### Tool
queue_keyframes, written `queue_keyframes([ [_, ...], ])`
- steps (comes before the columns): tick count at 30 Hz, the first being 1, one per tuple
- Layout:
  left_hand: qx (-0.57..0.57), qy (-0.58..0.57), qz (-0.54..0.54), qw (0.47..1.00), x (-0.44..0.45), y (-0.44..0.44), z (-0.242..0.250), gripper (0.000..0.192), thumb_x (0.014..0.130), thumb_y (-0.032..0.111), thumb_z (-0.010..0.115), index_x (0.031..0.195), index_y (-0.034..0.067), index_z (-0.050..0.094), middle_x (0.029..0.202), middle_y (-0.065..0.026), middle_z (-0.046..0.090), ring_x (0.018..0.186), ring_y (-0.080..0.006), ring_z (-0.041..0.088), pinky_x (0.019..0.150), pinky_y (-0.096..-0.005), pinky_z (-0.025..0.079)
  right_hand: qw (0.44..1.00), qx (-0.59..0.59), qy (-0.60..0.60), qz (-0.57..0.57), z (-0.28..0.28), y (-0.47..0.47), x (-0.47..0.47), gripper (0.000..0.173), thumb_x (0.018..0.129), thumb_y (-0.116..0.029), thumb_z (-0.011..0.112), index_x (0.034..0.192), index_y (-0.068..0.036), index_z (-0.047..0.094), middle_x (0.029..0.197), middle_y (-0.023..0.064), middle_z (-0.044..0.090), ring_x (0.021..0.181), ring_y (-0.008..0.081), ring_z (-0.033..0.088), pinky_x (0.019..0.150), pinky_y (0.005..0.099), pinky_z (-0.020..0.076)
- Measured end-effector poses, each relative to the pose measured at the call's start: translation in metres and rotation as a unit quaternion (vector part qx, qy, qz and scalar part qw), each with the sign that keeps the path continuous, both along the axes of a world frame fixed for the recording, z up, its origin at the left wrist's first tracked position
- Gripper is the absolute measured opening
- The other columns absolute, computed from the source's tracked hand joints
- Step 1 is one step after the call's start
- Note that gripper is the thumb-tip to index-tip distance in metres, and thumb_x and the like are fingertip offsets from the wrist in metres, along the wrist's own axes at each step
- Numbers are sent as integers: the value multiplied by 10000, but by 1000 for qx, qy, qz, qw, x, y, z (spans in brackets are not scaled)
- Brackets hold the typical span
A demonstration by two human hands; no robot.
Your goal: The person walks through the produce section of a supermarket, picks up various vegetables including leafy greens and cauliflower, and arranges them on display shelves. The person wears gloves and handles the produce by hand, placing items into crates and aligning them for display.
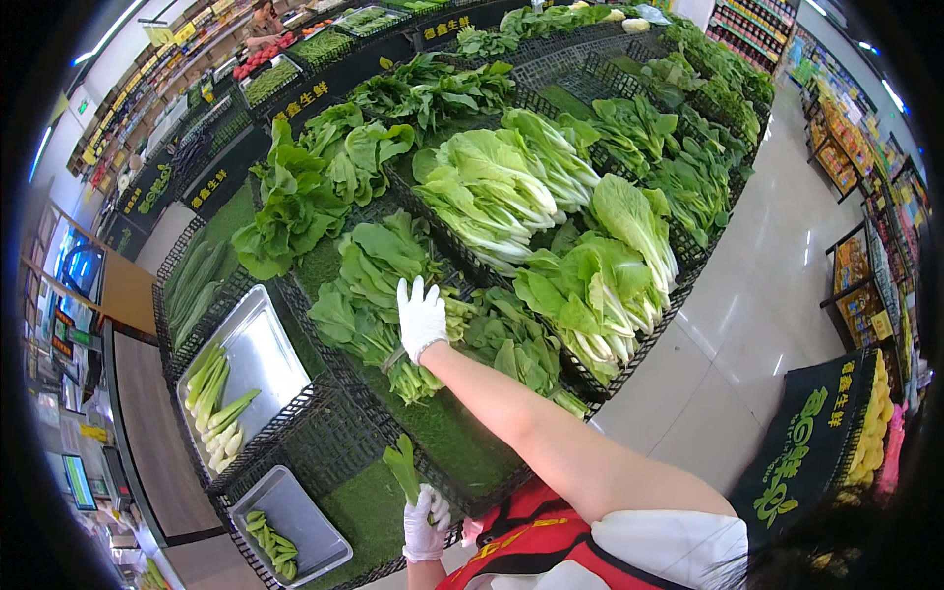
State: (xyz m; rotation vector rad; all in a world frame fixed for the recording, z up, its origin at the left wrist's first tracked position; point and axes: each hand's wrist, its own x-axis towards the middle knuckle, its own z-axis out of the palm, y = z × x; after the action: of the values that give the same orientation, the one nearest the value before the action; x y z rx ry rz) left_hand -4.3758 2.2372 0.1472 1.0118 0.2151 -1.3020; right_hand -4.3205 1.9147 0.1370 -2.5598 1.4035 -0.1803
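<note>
My right hand [422, 313], in a white glove, reaches forward and lies on bunches of leafy greens [380, 262] with its fingers spread. Its palm and thumb are hidden. Some of the cut stems [415, 383] stick out below the wrist. Close to my body, my left hand [426, 523], also gloved in white, is closed around a green leaf [402, 466] that points upward. More dark green bunches [512, 343] lie to the right of my right hand. Beyond a black crate edge are pale heads of leafy lettuce [487, 192] with white stems.
A metal tray [254, 335] at left holds pale green stalks [214, 405]. A smaller tray [295, 516] has short green vegetables [271, 544]. Black crate walls [346, 398] divide the sloped display. A tiled aisle [726, 332] runs at right. A person [263, 26] is at the far back.
</note>
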Motion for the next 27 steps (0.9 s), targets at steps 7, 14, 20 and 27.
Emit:
queue_keyframes([
  [7,-71,33,-4,997,0,-18,1,129,897,216,586,919,111,515,652,30,395,506,-54,348,394,-180,279,946,23,-262,190,-15,91,-95,645,773,-199,613,1351,-61,360,1302,187,416,1214,362,390,985,454,351],
  [14,-102,87,-29,991,2,-37,-3,132,904,223,545,884,101,502,655,13,391,509,-67,348,403,-198,280,953,81,-282,70,-34,140,-246,447,717,-127,604,1151,-68,519,1123,138,534,1098,336,470,980,446,337],
  [20,-111,105,-37,988,0,-46,-10,111,889,213,542,868,107,517,681,-17,433,521,-100,377,418,-219,296,967,11,-252,-34,-36,114,-286,446,718,-116,623,1150,-74,521,1130,138,519,1078,339,454,933,443,359],
  [27,-138,6,25,990,20,-56,-12,95,857,181,580,868,94,544,863,-103,597,544,-115,431,440,-225,334,955,47,-277,93,-21,70,-216,475,744,-218,649,1179,-92,507,1168,145,509,1112,342,449,945,431,370],
])
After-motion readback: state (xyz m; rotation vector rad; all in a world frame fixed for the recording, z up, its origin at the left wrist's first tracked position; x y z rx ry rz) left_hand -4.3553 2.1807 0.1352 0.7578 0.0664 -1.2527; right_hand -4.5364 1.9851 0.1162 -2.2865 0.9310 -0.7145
